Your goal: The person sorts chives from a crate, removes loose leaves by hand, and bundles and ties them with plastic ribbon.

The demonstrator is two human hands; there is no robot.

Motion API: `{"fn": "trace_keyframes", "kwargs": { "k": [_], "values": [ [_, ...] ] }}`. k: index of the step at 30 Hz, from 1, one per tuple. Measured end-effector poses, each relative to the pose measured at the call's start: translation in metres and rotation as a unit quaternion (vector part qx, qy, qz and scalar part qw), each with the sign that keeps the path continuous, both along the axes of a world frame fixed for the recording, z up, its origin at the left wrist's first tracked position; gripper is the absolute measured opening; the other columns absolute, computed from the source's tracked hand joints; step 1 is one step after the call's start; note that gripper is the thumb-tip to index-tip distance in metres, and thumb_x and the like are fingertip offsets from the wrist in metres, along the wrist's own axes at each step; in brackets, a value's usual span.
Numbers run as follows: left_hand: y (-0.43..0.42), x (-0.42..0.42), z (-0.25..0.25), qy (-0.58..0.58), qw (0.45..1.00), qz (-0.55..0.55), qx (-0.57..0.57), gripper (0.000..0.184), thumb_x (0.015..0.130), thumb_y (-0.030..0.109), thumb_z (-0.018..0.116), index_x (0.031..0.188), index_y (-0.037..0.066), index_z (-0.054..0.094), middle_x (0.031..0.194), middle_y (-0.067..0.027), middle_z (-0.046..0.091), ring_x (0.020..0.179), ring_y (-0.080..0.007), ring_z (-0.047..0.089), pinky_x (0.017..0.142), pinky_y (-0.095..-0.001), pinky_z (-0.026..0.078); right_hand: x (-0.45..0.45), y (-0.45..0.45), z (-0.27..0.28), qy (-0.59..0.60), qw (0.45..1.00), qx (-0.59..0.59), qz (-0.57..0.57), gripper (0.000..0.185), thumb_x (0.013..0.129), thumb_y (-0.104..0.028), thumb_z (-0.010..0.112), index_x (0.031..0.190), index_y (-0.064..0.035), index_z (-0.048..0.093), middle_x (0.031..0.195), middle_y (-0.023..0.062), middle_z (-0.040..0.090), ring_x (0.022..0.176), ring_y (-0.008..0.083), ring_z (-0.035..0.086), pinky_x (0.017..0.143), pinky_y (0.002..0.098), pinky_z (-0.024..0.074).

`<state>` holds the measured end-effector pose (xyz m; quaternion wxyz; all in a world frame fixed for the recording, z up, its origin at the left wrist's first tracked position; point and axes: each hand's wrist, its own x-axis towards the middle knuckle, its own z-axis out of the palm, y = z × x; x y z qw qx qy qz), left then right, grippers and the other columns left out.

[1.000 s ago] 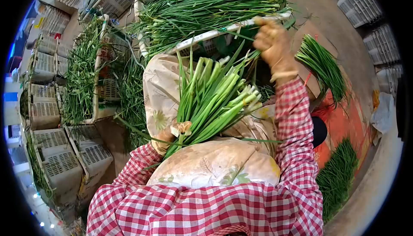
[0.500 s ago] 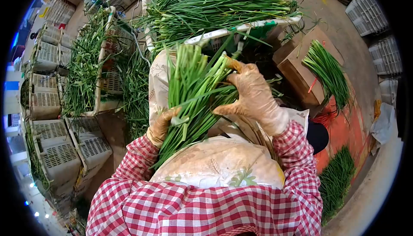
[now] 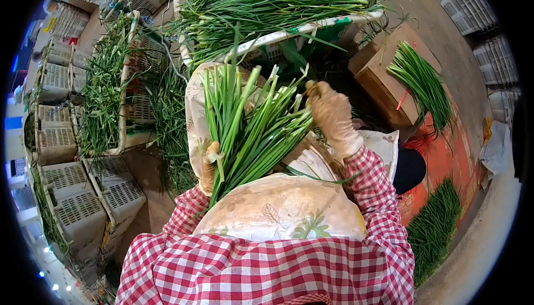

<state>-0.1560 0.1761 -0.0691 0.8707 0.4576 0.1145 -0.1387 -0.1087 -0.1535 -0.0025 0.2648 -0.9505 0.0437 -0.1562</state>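
Note:
Over my lap lies a loose bunch of green stalks [image 3: 250, 132], its pale ends fanned out away from me. My left hand [image 3: 209, 168], gloved, is wrapped round the bunch at its lower left. At the pale ends on the right is my gloved right hand [image 3: 334, 117], with its fingers pressed together; what they pinch, if anything, is too blurred to make out. A wide white crate [image 3: 261, 46] heaped with long green stalks [image 3: 278, 4] stands beyond my knees.
At the right, a tied bunch [image 3: 420, 85] rests on a cardboard box [image 3: 389, 77]. Another green pile [image 3: 436, 232] lies on the red floor covering [image 3: 445, 155]. Crates [image 3: 72, 199] and a crate edge [image 3: 123, 104] with leafy scraps [image 3: 103, 93] stand on the left.
My right hand came down from near the crate to the bunch, opened there, and is now closed slightly right of it. My left hand has stayed round the bunch, whose ends have spread.

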Motion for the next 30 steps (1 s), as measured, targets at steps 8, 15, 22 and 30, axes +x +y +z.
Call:
{"fn": "trace_keyframes", "kwargs": {
  "k": [8,15,22,30],
  "values": [
    [0.007,0.006,-0.005,0.045,0.997,-0.067,-0.023,0.051,0.086,0.032,0.066,0.127,0.006,0.050,0.113,-0.0050,0.061,0.092,-0.0145,0.062,0.076,-0.0300,0.053,0.019,-0.072,-0.021,0.361,0.912,-0.134,-0.140,0.055,0.086,-0.053,0.055,0.120,-0.0091,0.053,0.106,0.0159,0.065,0.099,0.0300,0.063,0.082,0.0431,0.0494],
    [-0.013,0.014,0.033,0.134,0.982,-0.113,-0.072,0.044,0.086,0.031,0.065,0.118,0.003,0.056,0.114,-0.0108,0.061,0.099,-0.0190,0.062,0.081,-0.0323,0.055,-0.016,0.000,0.082,0.000,0.985,-0.042,0.170,0.071,0.059,-0.063,0.072,0.108,-0.0119,0.064,0.122,0.0026,0.055,0.123,0.0237,0.042,0.109,0.0486,0.0161],
    [-0.030,0.019,0.042,0.124,0.980,-0.052,-0.146,0.036,0.086,0.026,0.064,0.116,0.007,0.058,0.105,-0.0049,0.065,0.089,-0.0172,0.063,0.075,-0.0302,0.056,-0.015,0.033,0.042,-0.009,0.989,0.061,0.137,0.023,0.077,-0.027,0.069,0.091,-0.0086,0.067,0.088,0.0072,0.064,0.091,0.0255,0.060,0.099,0.0414,0.0336],
    [-0.033,0.007,0.048,0.099,0.992,-0.038,-0.065,0.048,0.086,0.028,0.062,0.126,0.005,0.050,0.112,-0.0072,0.062,0.093,-0.0164,0.063,0.071,-0.0291,0.057,-0.010,-0.018,0.022,0.177,0.848,0.474,0.158,0.021,0.088,-0.018,0.065,0.100,-0.0009,0.068,0.090,0.0046,0.069,0.079,0.0124,0.063,0.071,0.0235,0.0489]
  ]
}}
